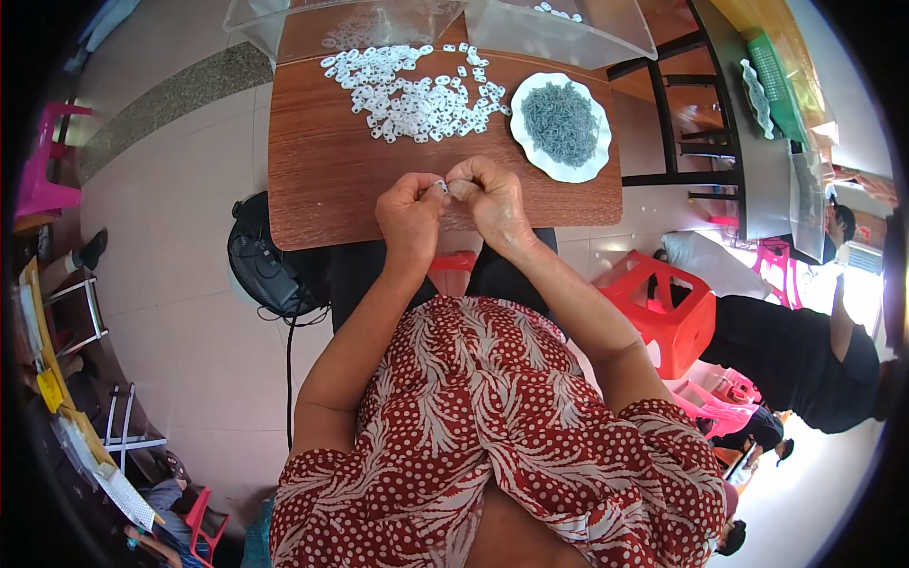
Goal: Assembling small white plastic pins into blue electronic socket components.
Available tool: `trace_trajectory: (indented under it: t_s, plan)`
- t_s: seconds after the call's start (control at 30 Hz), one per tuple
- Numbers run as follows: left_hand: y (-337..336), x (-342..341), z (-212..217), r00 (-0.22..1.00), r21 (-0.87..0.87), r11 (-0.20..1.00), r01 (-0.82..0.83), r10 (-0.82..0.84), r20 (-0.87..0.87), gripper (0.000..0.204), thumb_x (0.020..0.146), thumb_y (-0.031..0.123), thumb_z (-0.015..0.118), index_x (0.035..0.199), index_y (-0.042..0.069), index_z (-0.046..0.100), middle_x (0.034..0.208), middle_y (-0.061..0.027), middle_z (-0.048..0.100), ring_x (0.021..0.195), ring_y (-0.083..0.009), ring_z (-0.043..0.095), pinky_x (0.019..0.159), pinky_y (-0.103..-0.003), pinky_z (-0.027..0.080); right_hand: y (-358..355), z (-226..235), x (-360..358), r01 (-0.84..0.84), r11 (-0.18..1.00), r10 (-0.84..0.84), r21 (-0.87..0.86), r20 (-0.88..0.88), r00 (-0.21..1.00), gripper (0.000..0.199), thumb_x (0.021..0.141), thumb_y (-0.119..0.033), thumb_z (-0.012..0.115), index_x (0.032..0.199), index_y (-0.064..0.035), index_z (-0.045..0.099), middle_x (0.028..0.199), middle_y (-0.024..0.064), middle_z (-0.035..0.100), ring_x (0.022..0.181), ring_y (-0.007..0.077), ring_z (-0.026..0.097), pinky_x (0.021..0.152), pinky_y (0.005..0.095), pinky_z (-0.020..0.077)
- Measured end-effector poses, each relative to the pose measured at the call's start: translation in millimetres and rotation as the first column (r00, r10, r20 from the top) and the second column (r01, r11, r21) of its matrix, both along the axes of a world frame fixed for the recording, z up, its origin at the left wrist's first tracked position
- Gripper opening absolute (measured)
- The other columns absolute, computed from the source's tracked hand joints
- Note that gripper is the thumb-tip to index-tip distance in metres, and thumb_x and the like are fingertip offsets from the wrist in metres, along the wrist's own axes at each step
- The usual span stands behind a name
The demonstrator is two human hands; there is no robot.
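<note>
Over the near edge of the brown wooden table [322,180], my left hand [411,216] and my right hand [494,201] meet fingertip to fingertip. Between the left thumb and finger is a small white plastic piece [441,185], mostly covered. The right fingers are pinched against it; whether they hold a second small part is hidden. Beyond my hands lies a loose heap of small white plastic pieces with holes [417,106]. To its right, a white wavy-rimmed plate [574,174] carries a pile of small grey-green, thin parts [565,123].
Two clear plastic bins [559,38] stand along the table's far edge, with some white pieces inside. A black bag [265,260] with a cable sits on the floor at left. A red stool [663,312] stands at right. Other people sit or stand farther off on both sides.
</note>
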State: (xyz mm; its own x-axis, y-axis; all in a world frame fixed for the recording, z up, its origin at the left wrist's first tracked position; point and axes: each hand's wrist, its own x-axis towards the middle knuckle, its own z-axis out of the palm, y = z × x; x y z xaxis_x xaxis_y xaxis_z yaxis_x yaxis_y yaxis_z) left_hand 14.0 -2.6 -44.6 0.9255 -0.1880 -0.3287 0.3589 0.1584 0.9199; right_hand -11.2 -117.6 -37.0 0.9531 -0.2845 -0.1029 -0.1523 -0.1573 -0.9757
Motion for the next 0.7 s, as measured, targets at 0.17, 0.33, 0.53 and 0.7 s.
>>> trace_trajectory:
  t_s: [0.17,0.33,0.53,0.7]
  plan:
    - [-1,-2,-3,0.999,0.071,0.997,-0.042,0.040,0.030,0.006,0.077,-0.002,0.057,0.077,-0.001,0.062,0.063,-0.0006,0.059,0.055,-0.0045,0.049,0.049,-0.021,0.039,5,-2,1,0.002,0.969,0.009,-0.245,0.044,0.999,0.004,0.074,0.004,0.057,0.076,0.0007,0.055,0.071,0.0105,0.059,0.064,0.0195,0.058,0.059,0.0307,0.0465]
    - [1,0,-10,0.996,0.113,0.991,-0.068,0.060,0.072,0.007,0.077,-0.003,0.055,0.077,-0.002,0.062,0.063,-0.0004,0.059,0.056,-0.0059,0.050,0.051,-0.021,0.040,10,-7,5,-0.013,0.916,0.050,-0.401,0.083,0.995,0.008,0.075,0.009,0.055,0.076,0.0005,0.056,0.069,0.0067,0.057,0.064,0.0108,0.054,0.057,0.0260,0.0451]
    - [3,6,-18,0.994,-0.026,1.000,-0.018,0.015,-0.105,0.006,0.082,-0.001,0.056,0.084,-0.002,0.061,0.066,-0.0030,0.059,0.051,-0.0055,0.048,0.044,-0.019,0.037,6,-16,7,-0.032,0.945,0.044,-0.327,0.029,0.999,0.007,0.077,0.008,0.055,0.076,0.0017,0.057,0.070,0.0064,0.059,0.066,0.0112,0.056,0.059,0.0251,0.0462]
    - [14,14,-25,0.987,-0.169,0.984,-0.059,0.033,-0.157,0.006,0.083,0.001,0.057,0.086,-0.002,0.061,0.069,-0.0042,0.060,0.053,-0.0056,0.049,0.046,-0.018,0.039,-10,-11,29,-0.113,0.967,0.121,-0.229,0.020,0.992,0.009,0.078,0.006,0.055,0.084,0.0024,0.061,0.075,0.0065,0.061,0.071,0.0119,0.057,0.063,0.0252,0.0471]
